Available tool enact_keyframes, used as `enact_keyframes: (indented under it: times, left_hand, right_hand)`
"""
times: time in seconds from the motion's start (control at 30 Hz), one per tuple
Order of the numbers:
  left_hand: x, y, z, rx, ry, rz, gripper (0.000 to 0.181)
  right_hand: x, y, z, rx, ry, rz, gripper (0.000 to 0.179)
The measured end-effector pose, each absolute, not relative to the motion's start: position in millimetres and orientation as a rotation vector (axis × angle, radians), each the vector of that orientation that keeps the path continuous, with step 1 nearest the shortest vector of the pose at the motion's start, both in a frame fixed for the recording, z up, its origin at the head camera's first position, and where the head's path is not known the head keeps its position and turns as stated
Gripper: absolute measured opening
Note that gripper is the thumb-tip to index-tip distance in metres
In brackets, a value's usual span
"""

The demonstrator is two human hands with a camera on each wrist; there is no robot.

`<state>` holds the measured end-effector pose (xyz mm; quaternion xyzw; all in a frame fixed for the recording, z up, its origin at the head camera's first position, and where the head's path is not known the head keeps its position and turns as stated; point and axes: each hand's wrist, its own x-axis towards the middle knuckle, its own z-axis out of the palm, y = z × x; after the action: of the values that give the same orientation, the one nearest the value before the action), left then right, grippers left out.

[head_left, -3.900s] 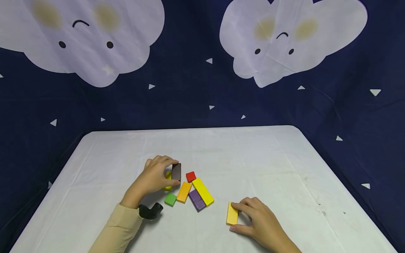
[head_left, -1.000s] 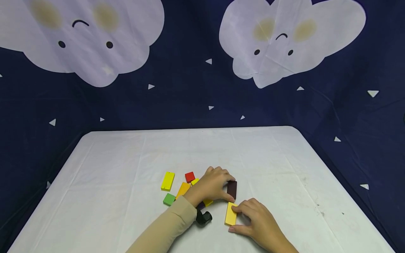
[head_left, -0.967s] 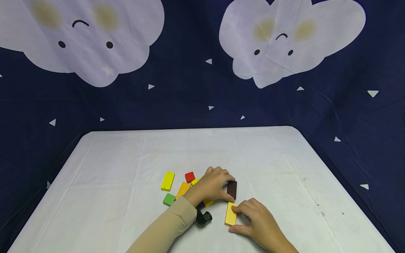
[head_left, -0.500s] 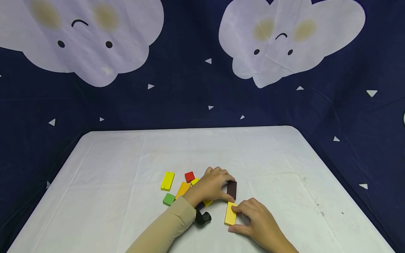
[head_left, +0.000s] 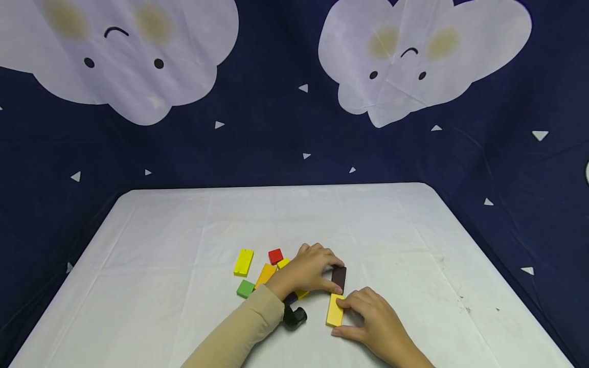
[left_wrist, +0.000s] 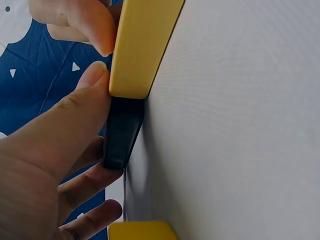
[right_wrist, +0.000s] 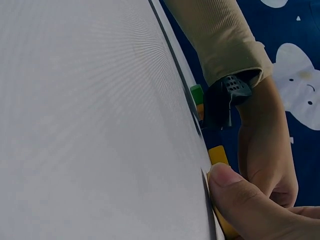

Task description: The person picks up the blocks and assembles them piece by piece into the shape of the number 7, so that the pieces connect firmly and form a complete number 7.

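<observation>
Between thumb and fingers, my left hand [head_left: 307, 270] grips a dark brown block [head_left: 339, 279] by its two ends, on the white tabletop. A pale yellow block [head_left: 334, 310] lies directly in front of it, pinched by thumb and index finger of my right hand [head_left: 376, 324]. The two blocks stand end to end in the head view. In the left wrist view, the dark block [left_wrist: 123, 132] sits right against the end of the yellow block [left_wrist: 142, 50], with the left thumb alongside the joint. The right wrist view shows the right thumb [right_wrist: 227, 177] on the yellow block's edge.
Left of the hands lie a yellow block [head_left: 243, 262], a red one [head_left: 275, 256], an orange one [head_left: 265, 276] and a green one [head_left: 246, 289]. A long yellow block [head_left: 301, 294] and a purple one are mostly hidden under the left wrist, which wears a black camera [head_left: 294, 318].
My left hand has carried the dark brown block rightward from the pile. In the last half second it shifted slightly toward me, against the yellow block. The right hand stays put.
</observation>
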<state>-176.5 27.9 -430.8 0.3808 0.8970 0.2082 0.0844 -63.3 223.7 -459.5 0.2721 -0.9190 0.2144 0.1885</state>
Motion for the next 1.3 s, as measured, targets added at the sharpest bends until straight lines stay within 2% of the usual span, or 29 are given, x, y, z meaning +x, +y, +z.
enact_keyframes:
  times: [1.3]
  left_hand:
    - [-176.6, 21.3, -430.0, 1.171, 2.595, 0.629, 0.055]
  right_hand:
    - [-65.6, 224.0, -460.7, 0.785, -2.558, 0.625, 0.048]
